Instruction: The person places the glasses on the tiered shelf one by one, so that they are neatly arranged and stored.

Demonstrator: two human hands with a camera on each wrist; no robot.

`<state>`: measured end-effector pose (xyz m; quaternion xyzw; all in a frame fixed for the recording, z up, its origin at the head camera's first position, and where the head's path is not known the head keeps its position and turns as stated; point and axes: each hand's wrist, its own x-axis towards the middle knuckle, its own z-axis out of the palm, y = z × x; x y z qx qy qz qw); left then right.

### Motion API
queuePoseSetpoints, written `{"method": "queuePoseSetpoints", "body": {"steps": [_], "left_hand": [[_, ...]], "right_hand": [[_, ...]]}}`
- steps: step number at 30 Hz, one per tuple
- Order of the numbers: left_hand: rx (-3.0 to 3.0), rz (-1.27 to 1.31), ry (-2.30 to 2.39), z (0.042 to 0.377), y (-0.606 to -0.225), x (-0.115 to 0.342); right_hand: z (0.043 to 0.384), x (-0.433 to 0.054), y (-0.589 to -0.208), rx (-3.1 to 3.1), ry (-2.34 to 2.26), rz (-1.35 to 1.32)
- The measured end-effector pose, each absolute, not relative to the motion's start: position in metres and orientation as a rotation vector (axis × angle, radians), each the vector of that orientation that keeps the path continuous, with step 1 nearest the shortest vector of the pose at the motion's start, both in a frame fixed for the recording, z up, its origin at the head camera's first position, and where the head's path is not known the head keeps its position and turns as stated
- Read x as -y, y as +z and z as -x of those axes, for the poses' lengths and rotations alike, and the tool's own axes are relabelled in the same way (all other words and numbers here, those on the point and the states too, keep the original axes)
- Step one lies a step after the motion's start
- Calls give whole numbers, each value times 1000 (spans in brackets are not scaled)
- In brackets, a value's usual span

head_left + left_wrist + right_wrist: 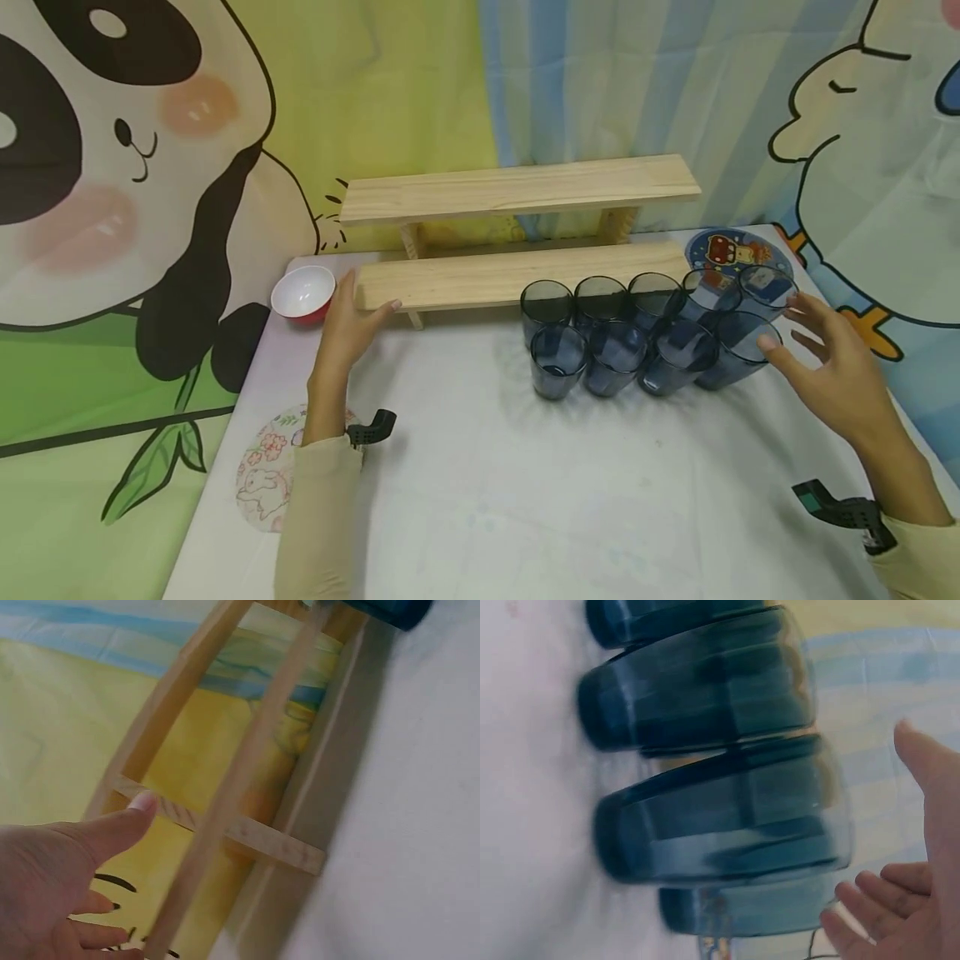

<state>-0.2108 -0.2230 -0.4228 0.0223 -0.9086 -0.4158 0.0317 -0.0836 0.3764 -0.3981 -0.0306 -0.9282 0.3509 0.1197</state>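
My left hand (348, 329) is at the left end of the lower board of a two-tier wooden shelf (480, 279). Its thumb is spread away from the fingers; whether it touches the wood is unclear. Several blue tinted drinking glasses (558, 367) stand close together in two rows before the shelf's right part. Beside the rightmost front glass (738, 354) is my right hand (840, 375), thumb and fingers apart. In the right wrist view this hand (900, 915) has relaxed fingers near the glass rims and grips nothing.
A red bowl with a white inside (303, 292) stands left of the shelf. A round blue cartoon mat (772, 246) lies behind the glasses at right, and a pale floral mat (262, 492) lies partly under the left forearm. Printed curtains (412, 83) hang behind the white table (525, 500).
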Motion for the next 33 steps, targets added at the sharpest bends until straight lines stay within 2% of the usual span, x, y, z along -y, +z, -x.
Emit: {"method": "queuePoseSetpoints", "body": {"steps": [20, 33], "left_hand": [[2804, -109, -1339, 214, -454, 239], [2771, -161, -1275, 215, -453, 236]], "right_hand": [[78, -367, -464, 2727, 1174, 221], [79, -361, -477, 2617, 1190, 225]]}}
